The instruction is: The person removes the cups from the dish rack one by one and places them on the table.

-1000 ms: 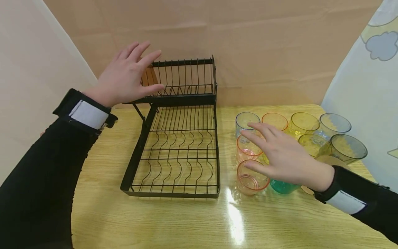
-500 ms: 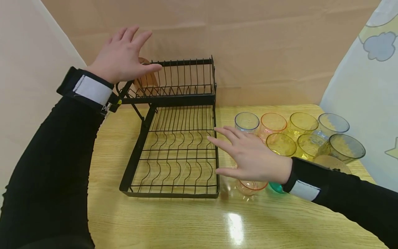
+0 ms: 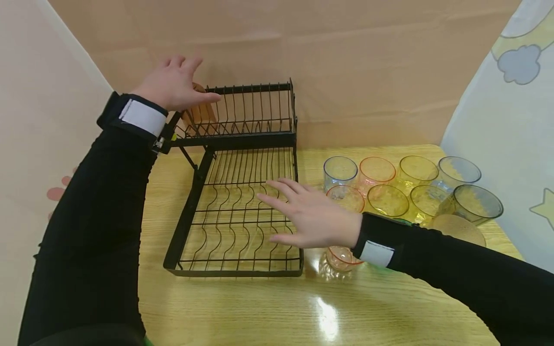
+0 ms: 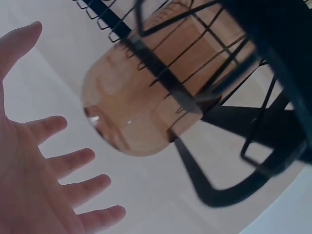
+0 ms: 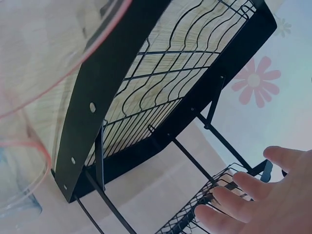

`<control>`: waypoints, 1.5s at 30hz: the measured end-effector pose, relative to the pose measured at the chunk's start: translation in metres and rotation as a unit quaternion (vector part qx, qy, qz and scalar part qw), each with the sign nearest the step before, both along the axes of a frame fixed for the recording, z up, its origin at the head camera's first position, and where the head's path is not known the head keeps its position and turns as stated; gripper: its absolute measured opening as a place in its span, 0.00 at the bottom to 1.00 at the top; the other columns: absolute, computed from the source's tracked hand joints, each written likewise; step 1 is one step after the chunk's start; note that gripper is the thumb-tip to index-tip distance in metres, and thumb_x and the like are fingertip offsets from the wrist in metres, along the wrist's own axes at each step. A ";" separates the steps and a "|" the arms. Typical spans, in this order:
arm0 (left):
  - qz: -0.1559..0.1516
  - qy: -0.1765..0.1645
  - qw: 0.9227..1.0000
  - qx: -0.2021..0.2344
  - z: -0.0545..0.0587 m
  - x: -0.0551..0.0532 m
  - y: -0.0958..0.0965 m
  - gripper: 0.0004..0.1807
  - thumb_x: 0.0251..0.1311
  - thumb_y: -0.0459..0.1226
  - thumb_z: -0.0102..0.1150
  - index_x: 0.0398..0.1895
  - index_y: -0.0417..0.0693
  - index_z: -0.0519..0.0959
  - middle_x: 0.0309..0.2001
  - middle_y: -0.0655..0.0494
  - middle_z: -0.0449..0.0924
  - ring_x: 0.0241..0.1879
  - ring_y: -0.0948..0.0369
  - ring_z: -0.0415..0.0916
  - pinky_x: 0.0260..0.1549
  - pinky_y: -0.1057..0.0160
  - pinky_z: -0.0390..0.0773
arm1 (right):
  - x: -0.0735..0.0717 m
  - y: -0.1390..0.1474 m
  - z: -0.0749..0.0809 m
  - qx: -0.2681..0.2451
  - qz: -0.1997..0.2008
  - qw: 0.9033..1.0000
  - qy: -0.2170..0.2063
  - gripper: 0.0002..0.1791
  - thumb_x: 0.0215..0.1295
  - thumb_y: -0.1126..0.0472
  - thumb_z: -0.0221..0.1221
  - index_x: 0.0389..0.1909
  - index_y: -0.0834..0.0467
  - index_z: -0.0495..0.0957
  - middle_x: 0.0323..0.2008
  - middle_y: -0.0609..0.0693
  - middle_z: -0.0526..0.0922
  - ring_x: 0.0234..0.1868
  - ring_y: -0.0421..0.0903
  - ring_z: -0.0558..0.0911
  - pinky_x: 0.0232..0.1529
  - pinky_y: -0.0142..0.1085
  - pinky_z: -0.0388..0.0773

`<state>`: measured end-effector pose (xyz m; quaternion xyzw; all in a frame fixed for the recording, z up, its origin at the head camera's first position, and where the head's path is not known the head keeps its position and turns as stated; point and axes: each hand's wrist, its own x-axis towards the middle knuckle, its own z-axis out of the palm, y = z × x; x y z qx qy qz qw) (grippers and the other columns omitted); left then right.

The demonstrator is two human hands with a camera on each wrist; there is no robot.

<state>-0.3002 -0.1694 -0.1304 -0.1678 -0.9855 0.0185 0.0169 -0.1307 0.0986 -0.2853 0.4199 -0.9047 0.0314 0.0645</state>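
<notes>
A black two-tier dish rack (image 3: 233, 273) stands on the table. At the left end of its upper tier is a brown see-through glass (image 3: 202, 115), partly behind wires; its rounded end shows in the left wrist view. My left hand (image 3: 175, 86) hovers at the upper tier's left end, fingers spread, and in the left wrist view a gap separates the fingertips from the brown glass (image 4: 131, 107). Over the right side of the lower tier, my right hand (image 3: 309, 216) is held with loose fingers and nothing in it. It hides part of the wires and of the nearest glasses.
To the rack's right stand several coloured glasses in rows: a blue-rimmed one (image 3: 340, 169), a red-rimmed one (image 3: 377, 169), yellow ones and a dark grey one (image 3: 478, 204). A round tan piece (image 3: 459, 229) lies beside my right sleeve. Cloth walls close the back and sides.
My right hand has moved left from above the glasses to over the rack's lower tier. My left hand has risen and come down again, shifting slightly left, and more of the brown glass shows.
</notes>
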 end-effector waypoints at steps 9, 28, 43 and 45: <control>0.028 -0.046 0.998 0.016 -0.012 -0.008 -0.008 0.54 0.52 0.70 0.36 0.70 0.47 0.32 0.67 0.30 0.33 0.63 0.33 0.38 0.52 0.34 0.52 | -0.010 -0.013 -0.009 0.004 -0.012 1.000 -0.010 0.45 0.58 0.25 0.32 0.71 0.46 0.43 0.69 0.56 0.49 0.67 0.54 0.51 0.60 0.50 0.53; 0.008 -0.033 0.998 0.047 -0.029 -0.020 -0.014 0.45 0.50 0.62 0.53 0.61 0.39 0.56 0.56 0.34 0.60 0.51 0.42 0.61 0.45 0.46 0.66 | -0.025 -0.033 -0.002 0.016 -0.026 0.999 -0.022 0.44 0.58 0.26 0.35 0.71 0.46 0.45 0.69 0.55 0.49 0.66 0.54 0.52 0.59 0.49 0.54; -0.023 -0.002 0.995 0.096 -0.010 -0.013 -0.026 0.45 0.52 0.61 0.53 0.61 0.36 0.56 0.51 0.35 0.61 0.46 0.43 0.61 0.43 0.46 0.65 | -0.029 -0.041 0.040 0.008 -0.024 1.000 0.003 0.45 0.57 0.25 0.33 0.70 0.46 0.47 0.68 0.55 0.50 0.65 0.52 0.55 0.55 0.48 0.61; -0.017 -0.001 0.994 0.107 -0.005 -0.010 -0.031 0.45 0.52 0.61 0.53 0.62 0.37 0.55 0.51 0.35 0.61 0.46 0.43 0.62 0.42 0.46 0.65 | -0.028 -0.043 0.044 0.011 -0.025 1.000 0.000 0.45 0.56 0.24 0.32 0.70 0.46 0.47 0.68 0.55 0.49 0.66 0.52 0.54 0.56 0.47 0.61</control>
